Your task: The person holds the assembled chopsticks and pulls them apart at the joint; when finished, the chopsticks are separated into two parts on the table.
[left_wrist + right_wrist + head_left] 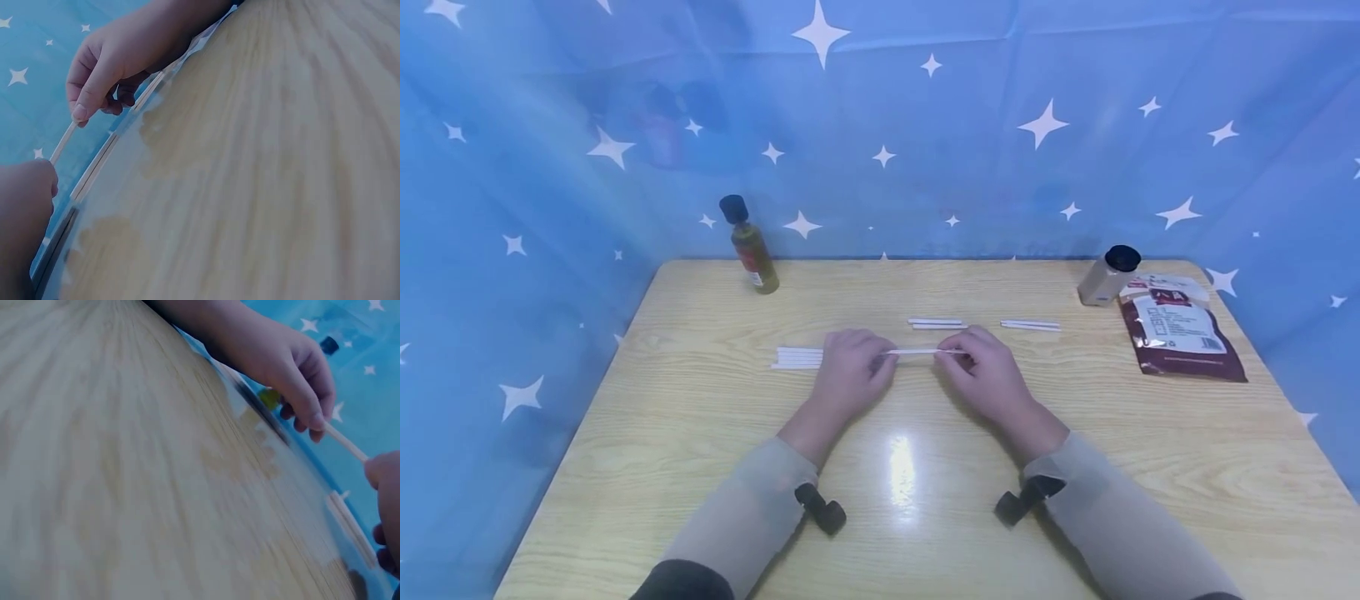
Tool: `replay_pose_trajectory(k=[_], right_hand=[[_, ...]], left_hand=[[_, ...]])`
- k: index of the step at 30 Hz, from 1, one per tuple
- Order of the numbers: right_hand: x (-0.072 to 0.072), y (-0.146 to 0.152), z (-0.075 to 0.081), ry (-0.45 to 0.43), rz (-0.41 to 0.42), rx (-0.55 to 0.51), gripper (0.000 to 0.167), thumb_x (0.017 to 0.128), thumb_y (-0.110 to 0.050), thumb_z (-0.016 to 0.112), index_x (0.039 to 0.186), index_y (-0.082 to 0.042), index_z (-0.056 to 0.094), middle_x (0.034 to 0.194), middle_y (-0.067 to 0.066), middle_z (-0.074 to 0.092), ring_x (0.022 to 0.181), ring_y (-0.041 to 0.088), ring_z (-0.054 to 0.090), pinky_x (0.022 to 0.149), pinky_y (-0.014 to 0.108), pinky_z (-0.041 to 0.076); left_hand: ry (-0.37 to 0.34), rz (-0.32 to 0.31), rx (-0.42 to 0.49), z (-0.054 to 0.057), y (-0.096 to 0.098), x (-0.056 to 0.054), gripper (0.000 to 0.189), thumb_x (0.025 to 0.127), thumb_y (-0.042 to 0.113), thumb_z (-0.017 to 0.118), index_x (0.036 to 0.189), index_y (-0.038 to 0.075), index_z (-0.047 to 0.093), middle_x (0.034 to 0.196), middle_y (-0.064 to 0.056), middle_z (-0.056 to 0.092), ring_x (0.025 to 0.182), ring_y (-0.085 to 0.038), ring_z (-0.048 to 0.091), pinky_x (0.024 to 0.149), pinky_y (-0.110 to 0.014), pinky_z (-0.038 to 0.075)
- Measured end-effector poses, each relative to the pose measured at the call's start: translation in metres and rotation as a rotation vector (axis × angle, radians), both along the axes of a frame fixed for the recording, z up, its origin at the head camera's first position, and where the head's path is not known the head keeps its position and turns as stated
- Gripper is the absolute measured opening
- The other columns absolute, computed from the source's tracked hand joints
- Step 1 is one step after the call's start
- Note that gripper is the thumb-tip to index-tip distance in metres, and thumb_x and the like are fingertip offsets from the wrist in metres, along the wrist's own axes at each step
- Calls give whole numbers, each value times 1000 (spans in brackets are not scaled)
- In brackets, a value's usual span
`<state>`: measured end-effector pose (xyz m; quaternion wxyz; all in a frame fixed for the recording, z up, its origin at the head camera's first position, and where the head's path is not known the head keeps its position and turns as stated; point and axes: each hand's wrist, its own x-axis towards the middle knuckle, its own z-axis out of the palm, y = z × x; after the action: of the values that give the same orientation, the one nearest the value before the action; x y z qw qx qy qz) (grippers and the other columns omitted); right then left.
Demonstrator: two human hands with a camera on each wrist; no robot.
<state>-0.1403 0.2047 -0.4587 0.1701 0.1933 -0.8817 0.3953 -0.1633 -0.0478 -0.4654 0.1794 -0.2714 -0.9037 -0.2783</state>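
A thin white stick [916, 351] runs level between the two hands, a little above the table. My left hand [852, 367] pinches its left end between thumb and fingers, and my right hand [985, 371] pinches the right end. In the left wrist view the stick [64, 142] spans the gap between the hands. The right wrist view shows the left thumb and fingertips on the stick [347, 442]. Several similar white sticks [797, 358] lie side by side just left of my left hand, partly hidden by it. Behind the hands lie a pair of sticks [936, 323] and another pair [1030, 325].
On the wooden table [895, 533], a dark-capped bottle [752, 254] stands at the back left. A black-lidded jar [1105, 279] and a maroon-and-white packet [1180, 329] are at the back right. A blue star-patterned curtain [880, 100] hangs behind the table.
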Motion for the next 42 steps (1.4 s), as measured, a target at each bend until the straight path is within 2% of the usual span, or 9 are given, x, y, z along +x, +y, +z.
replay_pose_trajectory(k=[10,19,27,32,37,40,42], right_hand=[[3,25,-2,43,-39,4,7,96,-13,81,101,-11,79,90,-5,64,79,11,58,72,25,50],[6,45,-3,75,-47,30,7,94,-11,82,100,-10,78,92,-3,68,79,11,60,76,23,50],[7,63,-4,114,-46,-1,11,91,-3,83,100,-9,80,93,-2,70,78,11,61,74,16,48],[10,70,-4,134,-40,3,13,91,-2,83,102,-8,81,93,-1,70,78,11,61,75,16,47],[9,78,-2,145,-59,6,15,92,-1,82,104,-8,83,92,1,68,77,13,58,73,17,44],[7,81,-1,129,-74,-7,15,92,0,82,105,-7,83,92,1,68,77,13,58,73,16,44],[6,81,-1,114,-76,-14,14,92,0,82,104,-7,82,92,2,69,77,13,58,72,16,44]], left_hand=[[-13,-32,-8,3,26,0,17,103,31,69,106,19,80,107,5,77,103,-17,68,98,-42,45],[-60,-36,-38,-1,47,0,18,105,35,68,109,21,79,108,9,75,102,-12,64,98,-39,42],[-81,-38,-73,3,64,0,20,107,38,64,109,24,79,111,12,74,103,-8,62,98,-36,42],[-58,-53,-70,2,74,0,17,106,35,66,107,24,79,109,12,75,104,-8,64,96,-35,42],[-12,-86,-29,4,84,-4,14,105,30,67,104,22,79,103,11,75,100,-10,64,93,-36,43],[11,-97,-17,5,89,-7,15,105,30,66,105,22,79,101,10,75,100,-12,66,95,-37,45],[4,-103,-7,5,91,-8,17,106,30,65,108,21,80,106,9,76,105,-13,67,99,-39,45]])
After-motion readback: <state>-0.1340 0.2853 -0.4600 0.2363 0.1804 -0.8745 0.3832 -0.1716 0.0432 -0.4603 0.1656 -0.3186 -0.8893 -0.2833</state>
